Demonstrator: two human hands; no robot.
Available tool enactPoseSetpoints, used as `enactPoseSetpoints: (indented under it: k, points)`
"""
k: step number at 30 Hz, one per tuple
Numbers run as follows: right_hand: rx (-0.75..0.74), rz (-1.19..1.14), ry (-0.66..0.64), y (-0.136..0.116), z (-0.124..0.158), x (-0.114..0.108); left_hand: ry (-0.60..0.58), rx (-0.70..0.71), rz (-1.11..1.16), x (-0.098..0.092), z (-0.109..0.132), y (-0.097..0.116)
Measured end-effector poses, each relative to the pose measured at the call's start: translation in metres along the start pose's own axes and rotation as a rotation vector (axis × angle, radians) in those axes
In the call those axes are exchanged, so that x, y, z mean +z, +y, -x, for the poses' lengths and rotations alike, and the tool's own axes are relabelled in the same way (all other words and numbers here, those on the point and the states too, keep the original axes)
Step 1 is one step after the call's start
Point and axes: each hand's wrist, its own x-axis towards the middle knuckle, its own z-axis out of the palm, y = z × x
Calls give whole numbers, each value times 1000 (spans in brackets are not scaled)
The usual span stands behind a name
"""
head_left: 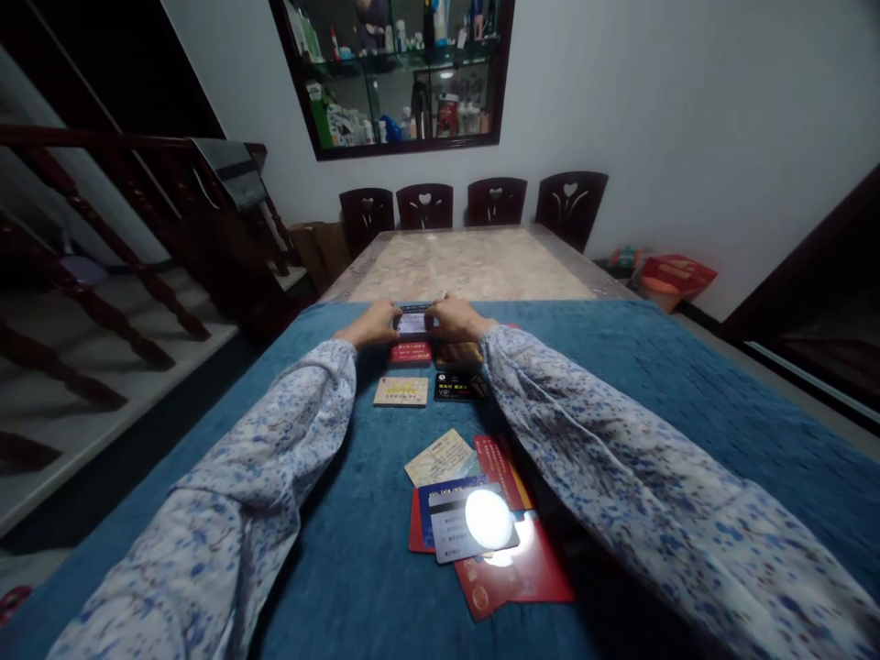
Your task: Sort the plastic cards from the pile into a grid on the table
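Observation:
Both arms reach forward over the blue cloth. My left hand (pixel 375 324) and my right hand (pixel 455 320) grip the opposite short sides of a pale card with a dark band (pixel 412 323), fingers closed on its edges. Just nearer lies a red card (pixel 411 353), with a brown-gold card (pixel 459 355) beside it, partly under my right wrist. A beige card (pixel 401 391) and a black VIP card (pixel 460 387) form a row closer to me. Nearer still is a loose, overlapping pile of several cards, with a grey-white card (pixel 460 532) on top reflecting bright light.
The blue cloth (pixel 344 568) covers the near part of a long table (pixel 474 261). Several dark chairs (pixel 495 202) stand at its far end. A wooden railing is on the left; a red bag (pixel 677 273) sits at the right.

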Motion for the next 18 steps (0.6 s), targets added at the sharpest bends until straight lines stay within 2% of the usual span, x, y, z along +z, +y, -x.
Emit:
enactPoseSetpoints:
  k: [10,18]
  points:
    - [40,-22,-62,1,-10,11,-75,-8,1,15,-14,-14]
    - [53,-34,-96,1,-12,11,-128,-8,37,21,-19,-17]
